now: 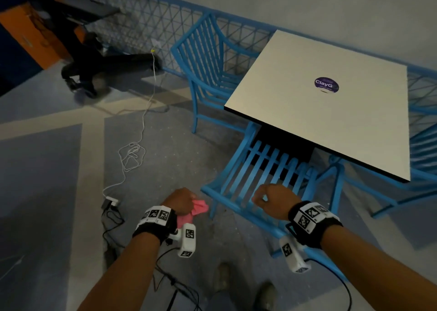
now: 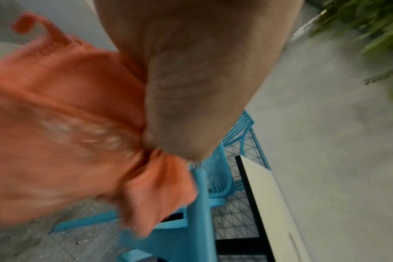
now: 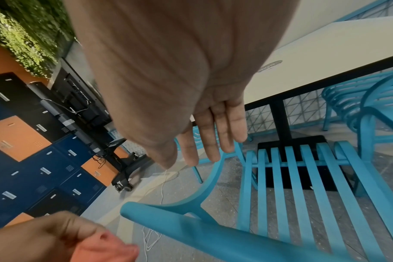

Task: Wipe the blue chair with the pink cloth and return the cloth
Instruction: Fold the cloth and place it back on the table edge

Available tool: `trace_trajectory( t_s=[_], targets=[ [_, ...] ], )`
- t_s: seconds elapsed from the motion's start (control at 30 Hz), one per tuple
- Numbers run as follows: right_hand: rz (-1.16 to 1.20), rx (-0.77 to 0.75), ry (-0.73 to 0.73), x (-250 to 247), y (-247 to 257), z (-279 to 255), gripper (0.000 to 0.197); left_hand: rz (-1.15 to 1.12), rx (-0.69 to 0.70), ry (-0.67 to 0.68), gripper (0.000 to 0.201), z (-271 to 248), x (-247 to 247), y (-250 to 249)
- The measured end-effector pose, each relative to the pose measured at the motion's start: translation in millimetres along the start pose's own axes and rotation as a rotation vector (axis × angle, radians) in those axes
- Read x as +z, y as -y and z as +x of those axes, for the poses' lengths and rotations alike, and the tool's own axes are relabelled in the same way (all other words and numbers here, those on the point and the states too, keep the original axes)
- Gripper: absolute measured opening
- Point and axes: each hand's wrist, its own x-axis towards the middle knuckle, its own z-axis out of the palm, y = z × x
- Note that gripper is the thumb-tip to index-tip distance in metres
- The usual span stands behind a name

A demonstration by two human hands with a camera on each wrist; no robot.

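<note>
The blue slatted chair (image 1: 260, 173) stands tucked under the white table, its back toward me. My left hand (image 1: 191, 198) grips the bunched pink cloth (image 1: 199, 207) just left of the chair's left corner, above the floor. In the left wrist view the cloth (image 2: 67, 124) fills the left side, blurred, with the chair post (image 2: 200, 203) right below it. My right hand (image 1: 259, 198) hovers over the chair's back rail and holds nothing. Its fingers (image 3: 213, 141) lie straight above the slats (image 3: 303, 177) and rail (image 3: 213, 234), not touching them. My left hand (image 3: 56, 235) and the cloth (image 3: 101, 248) show at bottom left.
The white table (image 1: 331, 121) bears a purple sticker (image 1: 326, 84). A second blue chair (image 1: 208, 57) stands at its far left, a third (image 1: 423, 154) at the right. A white cable (image 1: 132, 154) and a charger (image 1: 111, 203) lie on the floor. A black wheeled stand (image 1: 94, 74) is beyond.
</note>
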Motion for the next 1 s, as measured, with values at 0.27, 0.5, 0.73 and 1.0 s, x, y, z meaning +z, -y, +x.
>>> trace_trajectory(
  t_s=[0.27, 0.5, 0.73, 1.0],
  targets=[
    [0.004, -0.119, 0.028, -21, 37, -11, 0.106, 0.039, 0.278, 0.070, 0.012, -25, -52, -60],
    [0.149, -0.148, -0.025, -66, 29, -38, 0.065, 0.075, 0.532, 0.331, 0.025, -35, -65, -163],
    [0.064, -0.073, -0.076, -109, -29, -64, 0.021, 0.147, 0.535, 0.321, 0.062, -19, -61, -231],
    [0.076, 0.051, -0.059, -150, -104, -63, 0.016, 0.219, 0.571, 0.182, 0.025, 33, -73, -284]
  ],
)
